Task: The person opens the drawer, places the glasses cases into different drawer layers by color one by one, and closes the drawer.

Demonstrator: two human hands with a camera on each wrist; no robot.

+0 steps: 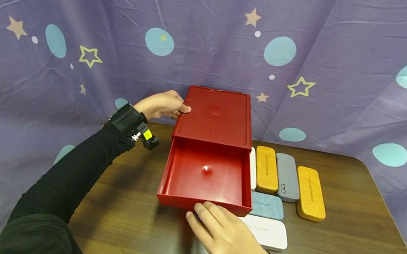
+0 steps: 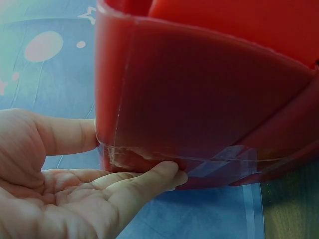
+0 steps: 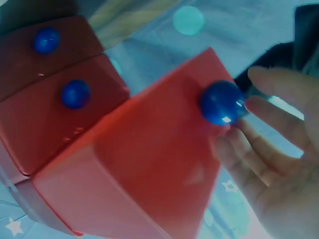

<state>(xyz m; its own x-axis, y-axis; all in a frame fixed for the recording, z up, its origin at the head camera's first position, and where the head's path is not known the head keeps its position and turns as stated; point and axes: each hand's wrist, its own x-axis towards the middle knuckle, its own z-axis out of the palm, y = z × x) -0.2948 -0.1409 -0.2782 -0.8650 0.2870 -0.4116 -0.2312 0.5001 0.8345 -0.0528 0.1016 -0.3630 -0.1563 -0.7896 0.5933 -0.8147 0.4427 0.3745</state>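
Brown table (image 1: 124,221), red drawer (image 1: 187,180), lettered cases (image 1: 311,194)

We see a dark brown, wood-grained table (image 1: 124,225) filling the lower half of the head view, its rounded far corner at the right. At upper centre of that tabletop we find a red plastic drawer cabinet (image 1: 214,122). Right of centre we count six oblong cases: a partly hidden white one (image 1: 253,169), an orange-yellow one (image 1: 267,169), a grey one (image 1: 287,177) and, farthest right, a second orange-yellow one (image 1: 311,194), all roughly lengthwise; below them, crosswise, lie a blue one (image 1: 268,205) and, lower still, another white one (image 1: 267,231).
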